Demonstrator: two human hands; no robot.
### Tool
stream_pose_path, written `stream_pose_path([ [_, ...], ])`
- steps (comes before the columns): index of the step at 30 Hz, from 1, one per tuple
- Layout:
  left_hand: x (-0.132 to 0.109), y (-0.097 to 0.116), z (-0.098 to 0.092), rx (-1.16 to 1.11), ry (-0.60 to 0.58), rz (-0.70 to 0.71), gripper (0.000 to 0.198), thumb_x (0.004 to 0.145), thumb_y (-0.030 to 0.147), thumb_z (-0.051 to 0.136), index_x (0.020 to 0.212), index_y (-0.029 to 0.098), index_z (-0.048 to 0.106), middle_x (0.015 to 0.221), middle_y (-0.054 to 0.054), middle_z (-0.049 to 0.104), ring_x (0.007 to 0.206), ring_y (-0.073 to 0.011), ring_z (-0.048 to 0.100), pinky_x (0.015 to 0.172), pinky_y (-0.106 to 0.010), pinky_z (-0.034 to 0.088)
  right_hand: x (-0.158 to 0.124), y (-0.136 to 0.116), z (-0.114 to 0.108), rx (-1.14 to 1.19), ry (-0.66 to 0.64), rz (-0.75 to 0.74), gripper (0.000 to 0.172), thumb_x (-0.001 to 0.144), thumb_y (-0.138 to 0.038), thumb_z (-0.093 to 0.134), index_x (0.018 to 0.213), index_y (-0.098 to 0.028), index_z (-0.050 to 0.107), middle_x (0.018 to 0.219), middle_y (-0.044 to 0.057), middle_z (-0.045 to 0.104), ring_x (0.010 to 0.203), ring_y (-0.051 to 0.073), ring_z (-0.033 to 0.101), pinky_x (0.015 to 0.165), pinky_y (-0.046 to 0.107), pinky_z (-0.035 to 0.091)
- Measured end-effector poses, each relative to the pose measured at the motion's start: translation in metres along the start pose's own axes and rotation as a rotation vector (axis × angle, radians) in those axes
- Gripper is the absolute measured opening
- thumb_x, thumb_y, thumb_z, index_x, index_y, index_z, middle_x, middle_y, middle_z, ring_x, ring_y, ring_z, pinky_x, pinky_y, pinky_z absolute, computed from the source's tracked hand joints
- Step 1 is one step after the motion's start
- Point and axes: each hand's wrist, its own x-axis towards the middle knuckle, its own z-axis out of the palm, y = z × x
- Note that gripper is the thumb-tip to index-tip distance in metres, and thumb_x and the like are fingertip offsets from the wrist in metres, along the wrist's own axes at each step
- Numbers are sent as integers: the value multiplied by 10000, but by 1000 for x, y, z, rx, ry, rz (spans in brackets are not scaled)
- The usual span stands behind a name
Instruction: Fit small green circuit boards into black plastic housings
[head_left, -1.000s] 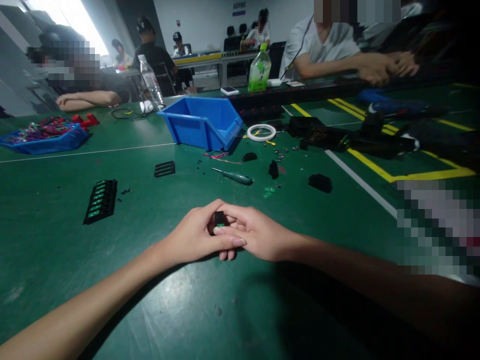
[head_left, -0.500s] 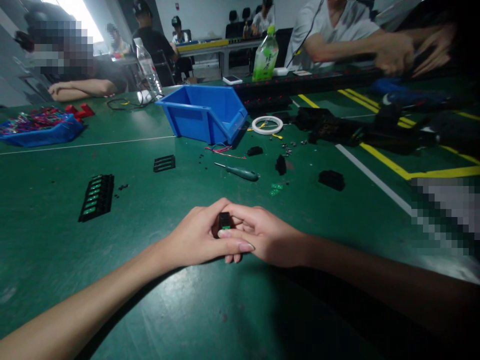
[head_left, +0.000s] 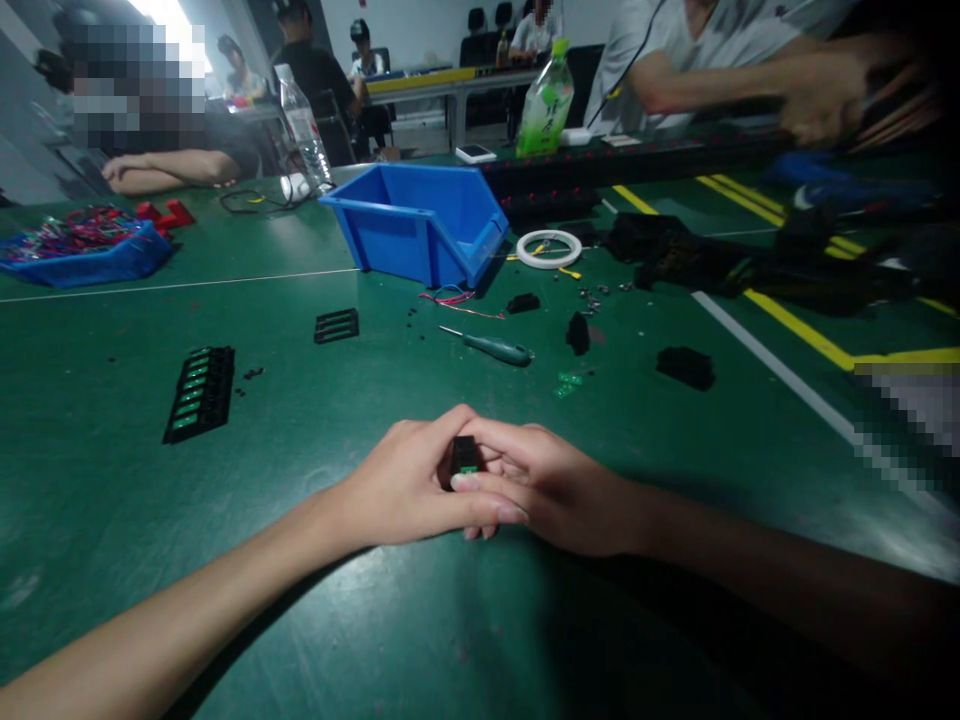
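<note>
Block (head_left: 464, 453), black with a green edge, is enclosed between the left grip (head_left: 409, 482) and the right grip (head_left: 574, 490), both curled around it. Over the past second the hold has barely been altered; steady handling in place is suggested. Beyond the grips, a screwdriver (head_left: 499, 349) is seen on the table (head_left: 300, 435).

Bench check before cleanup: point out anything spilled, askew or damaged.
Small metallic bits lie loose on the green table near the white ring, outside the blue bin, so they look spilled, though perhaps deliberately left there. No clear damage shows.
</note>
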Motion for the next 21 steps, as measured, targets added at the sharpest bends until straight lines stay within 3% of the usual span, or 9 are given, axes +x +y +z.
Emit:
stream_pose_path([
  [12,-1,1,-1,5,-26,-30,316,864,344,803,1001,200,557,766,-1,785,714,-196,777,622,-237,523,-1,2,-2,3,5,-50,163,1008,-260,602,1119,-142,585,782,24,725,678,136,700,611,220,541],
  [16,-1,0,0,-25,-36,-26,304,882,328,788,1025,203,551,762,4,785,707,-187,780,625,-230,532,0,0,0,20,13,19,149,1001,-174,571,1147,-149,586,793,11,715,693,130,696,627,217,548],
  [21,-2,-2,1,-36,-31,-16,317,877,321,791,1036,197,547,778,-5,783,697,-183,773,621,-228,539,2,1,3,73,34,64,186,1012,-229,575,1186,-167,593,805,4,688,692,135,686,632,241,565],
])
